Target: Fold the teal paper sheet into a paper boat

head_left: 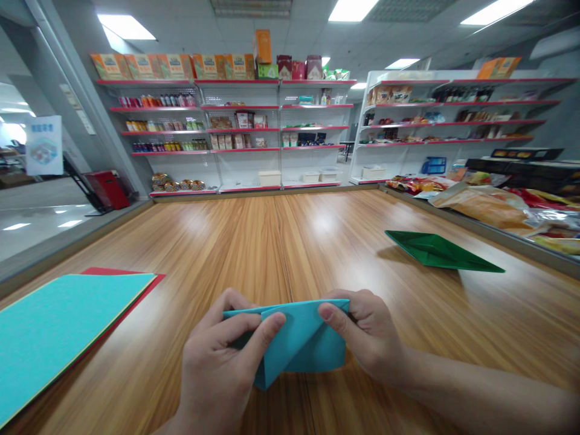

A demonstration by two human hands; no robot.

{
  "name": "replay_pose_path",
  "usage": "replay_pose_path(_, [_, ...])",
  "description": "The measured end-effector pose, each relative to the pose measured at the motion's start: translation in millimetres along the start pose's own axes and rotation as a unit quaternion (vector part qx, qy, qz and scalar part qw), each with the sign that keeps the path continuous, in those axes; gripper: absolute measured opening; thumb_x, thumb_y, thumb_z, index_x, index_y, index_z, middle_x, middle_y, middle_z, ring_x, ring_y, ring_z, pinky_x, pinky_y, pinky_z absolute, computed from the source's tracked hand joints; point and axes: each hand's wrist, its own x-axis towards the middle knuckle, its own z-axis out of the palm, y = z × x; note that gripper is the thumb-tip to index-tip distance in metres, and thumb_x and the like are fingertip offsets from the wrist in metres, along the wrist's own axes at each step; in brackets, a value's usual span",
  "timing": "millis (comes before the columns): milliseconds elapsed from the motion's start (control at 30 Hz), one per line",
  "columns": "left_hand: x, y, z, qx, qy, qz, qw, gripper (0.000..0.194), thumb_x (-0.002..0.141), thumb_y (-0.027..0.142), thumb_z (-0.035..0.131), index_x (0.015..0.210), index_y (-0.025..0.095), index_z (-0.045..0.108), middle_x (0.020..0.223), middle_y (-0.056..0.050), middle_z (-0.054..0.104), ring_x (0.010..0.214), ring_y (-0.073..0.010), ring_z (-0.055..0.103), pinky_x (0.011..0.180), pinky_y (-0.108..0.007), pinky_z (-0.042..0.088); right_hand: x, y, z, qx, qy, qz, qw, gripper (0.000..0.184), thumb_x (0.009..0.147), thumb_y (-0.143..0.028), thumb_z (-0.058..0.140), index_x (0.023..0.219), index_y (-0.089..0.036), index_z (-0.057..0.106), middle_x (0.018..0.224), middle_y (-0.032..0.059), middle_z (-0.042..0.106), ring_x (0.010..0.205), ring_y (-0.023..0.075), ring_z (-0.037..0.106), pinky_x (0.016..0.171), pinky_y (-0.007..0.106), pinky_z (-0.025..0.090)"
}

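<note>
Near, over the table [244,241], left hand [220,356] and right hand [369,332] clamp fingers on folded blue paper [296,335]; uneven pulling might tear it.

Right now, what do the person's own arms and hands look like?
The left hand and right hand are bare: no gloves, and no rings that I can see. The thumbnails look short. The right forearm has no sleeve, watch or bracelet showing. The picture cuts off the left arm near the wrist, so I can't tell about its sleeve.
</note>
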Motion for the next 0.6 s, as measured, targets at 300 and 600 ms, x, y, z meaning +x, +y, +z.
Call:
replay_pose_path(300, [-0.3, -0.6, -1.7, -0.009, -0.022, -0.012, 1.0, 0.032, 0.083, 0.032, 0.063, 0.053, 0.021, 0.065, 0.064, 0.001, 0.046, 0.056, -0.0109, 0.048, 0.048, -0.022, 0.039, 0.9, -1.6, 0.0, 0.002, 0.002, -0.007, 1.0, 0.034, 0.092, -0.032, 0.047, 0.065, -0.014, 0.057, 0.052, -0.0029, 0.044, 0.045, 0.0075, 0.041, 0.042, 0.019, 0.03])
replay_pose_path(600, [-0.6, -1.2, -1.5, -0.004, -0.012, -0.003, 1.0, 0.032, 0.082, 0.031, 0.064, 0.053, 0.02, 0.065, 0.063, 0.002, 0.047, 0.054, -0.0097, 0.048, 0.048, -0.022, 0.038, -1.0, -3.9, 0.6, -0.011, 0.01, -0.025, 1.0, 0.031, 0.092, -0.027, 0.048, 0.065, -0.014, 0.058, 0.052, -0.0025, 0.046, 0.046, 0.0071, 0.043, 0.042, 0.019, 0.031])
